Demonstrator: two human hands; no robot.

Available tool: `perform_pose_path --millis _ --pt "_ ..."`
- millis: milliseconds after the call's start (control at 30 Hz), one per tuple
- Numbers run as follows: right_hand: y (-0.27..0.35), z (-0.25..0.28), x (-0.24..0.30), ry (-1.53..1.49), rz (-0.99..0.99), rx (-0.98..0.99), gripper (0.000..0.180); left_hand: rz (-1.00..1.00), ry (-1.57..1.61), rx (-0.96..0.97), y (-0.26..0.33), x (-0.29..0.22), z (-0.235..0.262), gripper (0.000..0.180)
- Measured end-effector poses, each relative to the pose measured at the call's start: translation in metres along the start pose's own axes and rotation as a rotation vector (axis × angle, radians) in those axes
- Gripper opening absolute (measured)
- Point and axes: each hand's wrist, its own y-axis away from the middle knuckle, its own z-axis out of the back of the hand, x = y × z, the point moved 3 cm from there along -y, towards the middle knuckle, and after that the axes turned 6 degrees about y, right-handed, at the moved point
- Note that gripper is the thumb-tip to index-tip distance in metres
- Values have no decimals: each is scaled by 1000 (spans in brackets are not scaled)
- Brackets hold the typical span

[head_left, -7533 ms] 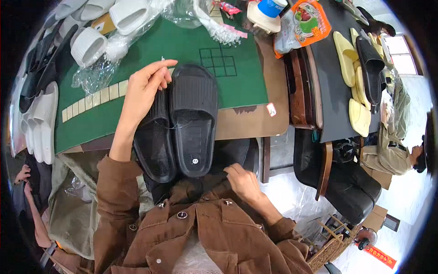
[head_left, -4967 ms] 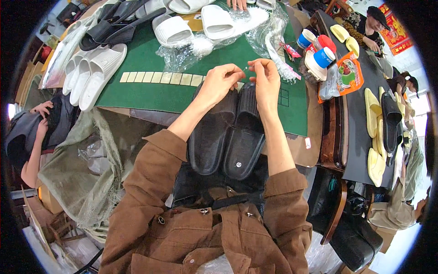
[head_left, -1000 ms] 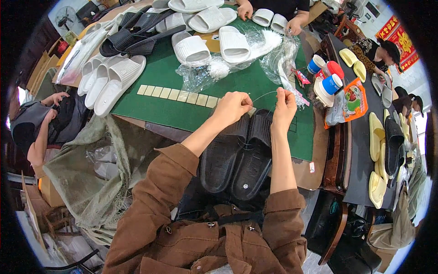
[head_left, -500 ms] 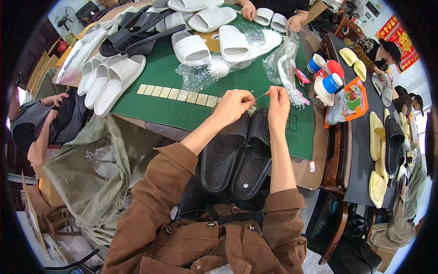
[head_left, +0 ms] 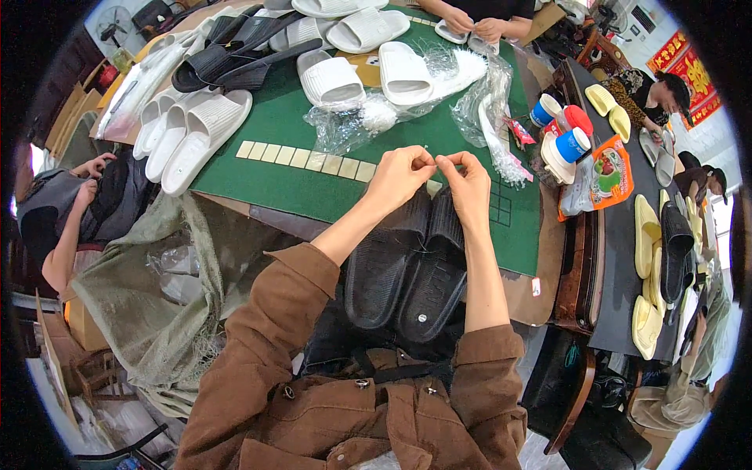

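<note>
A pair of black slide sandals [head_left: 429,296] lies side by side in front of me, toes pointing away, partly over the table edge. A thin strand shows between them near their straps. Above the toe ends, my left hand [head_left: 401,177] and my right hand [head_left: 468,188] are pinched, fingertips almost meeting. Between the fingertips is a thin plastic strand, mostly hidden by the fingers now. Beyond my hands lie white slides [head_left: 329,78] and clear plastic bags [head_left: 345,125] with bundles of white plastic strands [head_left: 379,113].
More white slides [head_left: 205,133] and black slides [head_left: 235,55] crowd the table's left side. Cups [head_left: 570,143] and an orange pouch [head_left: 607,176] stand at right. Yellow slides [head_left: 647,235] lie on a dark table farther right. Other people sit around, one handling light slides opposite me.
My right hand has moved left toward my left hand, closing the gap where the strand showed. Across the table, the other person's hands have come together over the light slides.
</note>
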Motion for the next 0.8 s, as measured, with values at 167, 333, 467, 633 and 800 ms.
perform_pose_path --millis 167,333,467,633,800 --pt "-2 -1 -6 37 -38 17 23 -49 -9 8 -1 -2 -1 16" --pt "-4 10 -16 -112 3 -291 23 -39 -30 84 2 -2 -5 16" --pt "-1 9 -11 -154 -69 -230 26 -47 -40 80 3 -1 -4 16" --pt "0 -2 2 87 87 31 26 -85 -57 27 2 1 -4 16" --pt "1 2 3 87 57 -25 26 -119 -42 53 3 -4 -6 14"
